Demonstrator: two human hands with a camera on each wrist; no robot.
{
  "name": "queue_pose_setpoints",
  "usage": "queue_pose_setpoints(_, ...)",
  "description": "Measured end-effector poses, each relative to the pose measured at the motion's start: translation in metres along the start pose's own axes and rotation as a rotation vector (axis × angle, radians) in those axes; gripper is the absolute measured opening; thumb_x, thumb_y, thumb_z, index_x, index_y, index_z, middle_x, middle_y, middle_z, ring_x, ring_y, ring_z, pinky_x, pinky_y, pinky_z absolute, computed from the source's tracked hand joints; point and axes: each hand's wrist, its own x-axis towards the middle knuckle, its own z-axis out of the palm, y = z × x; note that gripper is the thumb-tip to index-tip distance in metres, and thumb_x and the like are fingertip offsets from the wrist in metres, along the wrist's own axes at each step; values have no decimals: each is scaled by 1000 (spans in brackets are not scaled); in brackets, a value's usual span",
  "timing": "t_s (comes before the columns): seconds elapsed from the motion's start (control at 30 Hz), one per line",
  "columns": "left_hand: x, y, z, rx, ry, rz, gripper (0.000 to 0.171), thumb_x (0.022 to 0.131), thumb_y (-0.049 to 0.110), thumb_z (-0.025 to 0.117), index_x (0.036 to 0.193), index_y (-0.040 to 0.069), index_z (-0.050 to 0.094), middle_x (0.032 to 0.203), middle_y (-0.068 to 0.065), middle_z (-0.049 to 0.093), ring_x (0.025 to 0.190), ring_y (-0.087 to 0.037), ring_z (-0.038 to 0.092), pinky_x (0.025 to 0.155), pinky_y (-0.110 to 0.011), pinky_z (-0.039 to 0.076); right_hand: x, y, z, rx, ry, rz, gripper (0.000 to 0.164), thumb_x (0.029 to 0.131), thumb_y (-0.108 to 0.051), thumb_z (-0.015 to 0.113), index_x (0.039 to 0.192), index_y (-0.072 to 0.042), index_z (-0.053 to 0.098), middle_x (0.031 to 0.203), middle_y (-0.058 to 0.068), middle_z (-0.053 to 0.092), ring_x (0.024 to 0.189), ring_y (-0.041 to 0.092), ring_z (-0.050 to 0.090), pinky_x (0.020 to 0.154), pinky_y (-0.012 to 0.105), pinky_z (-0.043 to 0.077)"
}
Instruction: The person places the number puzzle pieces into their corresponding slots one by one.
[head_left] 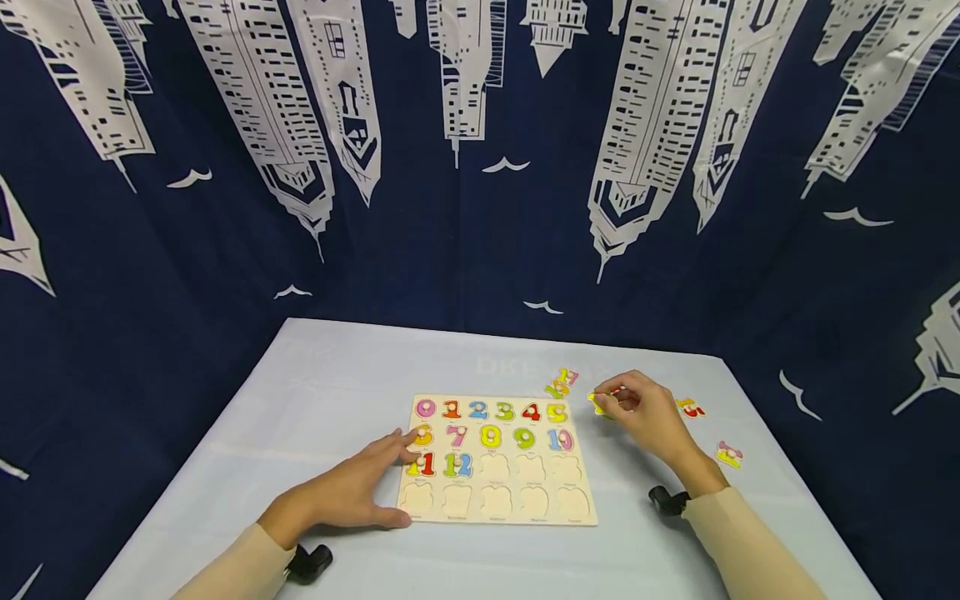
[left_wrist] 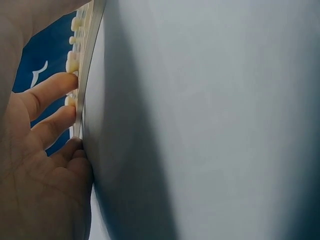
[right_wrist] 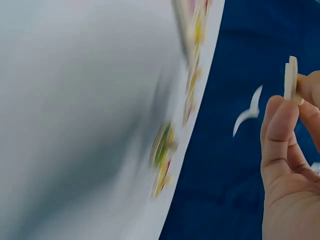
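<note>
A pale wooden number board [head_left: 504, 515] lies on the table. Colourful number pieces with small knobs fill its two upper rows and part of the third; bare recesses show in the others. My left hand [head_left: 352, 487] spreads along the board's left side, fingertips on the edge near the orange 6 [head_left: 423, 434] and the 11 [head_left: 422, 464], thumb by the lower-left corner. Right of the board, my right hand [head_left: 651, 419] pinches a small wooden number piece [right_wrist: 290, 79] between thumb and fingers, raised above the table. The right wrist view shows it edge-on, its number hidden.
Loose number pieces lie on the white table [head_left: 352, 358]: a pink-and-yellow pair [head_left: 562, 384] beyond the board, an orange-and-red one [head_left: 691, 407] and a pink-and-yellow one [head_left: 728, 454] at the right. A dark blue cloth [head_left: 450, 250] with white buildings hangs behind.
</note>
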Motion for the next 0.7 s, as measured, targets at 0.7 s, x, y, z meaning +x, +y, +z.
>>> queue_pose_setpoints(0.7, 1, -3, 1, 0, -5, -3, 88, 89, 54, 99, 163, 26, 61, 196, 3, 25, 185, -38, 19, 143, -75, 31, -25, -82, 78, 165, -247, -240, 18, 99, -4, 93, 106, -17, 83, 122, 2, 76, 89, 1, 73, 81, 24, 69)
